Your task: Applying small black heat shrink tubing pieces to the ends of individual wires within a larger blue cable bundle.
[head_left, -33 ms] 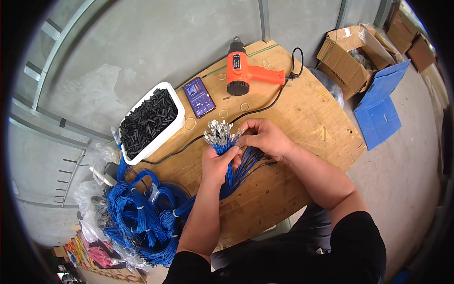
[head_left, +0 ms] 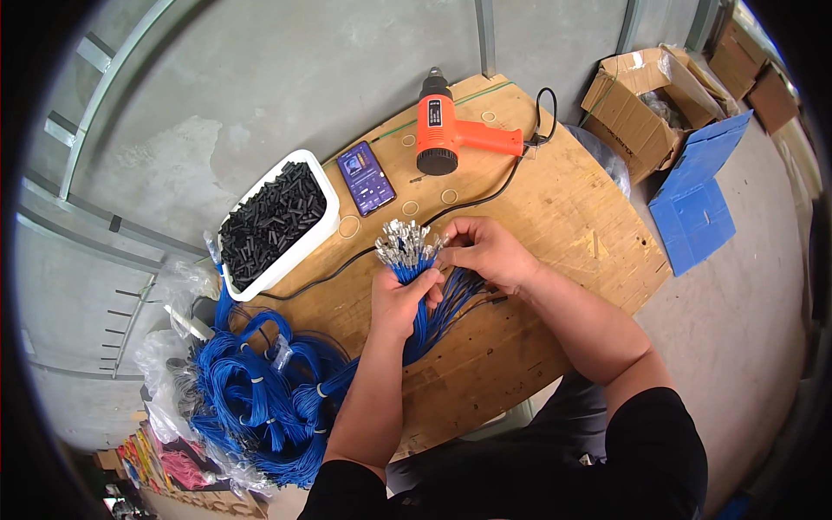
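My left hand [head_left: 400, 299] is wrapped round a thick bundle of blue wires [head_left: 423, 328]. Silvery metal terminals [head_left: 404, 243] fan out from the bundle's top, above my thumb. Close against its right side, my right hand [head_left: 485, 253] pinches a single wire end with a metal terminal; the fingertips partly hide it. Lower down, the wires spread to the right under my right wrist and trail left beneath my left forearm. Coiled blue wires [head_left: 251, 386], tied in bunches, are heaped at the table's left edge.
A white tub [head_left: 329, 211] of short black tubes stands at the left, beside a phone [head_left: 366, 178]. Farther back lies an orange heat gun [head_left: 438, 130], its black cord [head_left: 485, 201] crossing the wooden table [head_left: 572, 234]. Rubber bands [head_left: 348, 227] lie about. Cardboard boxes [head_left: 637, 108] stand beyond.
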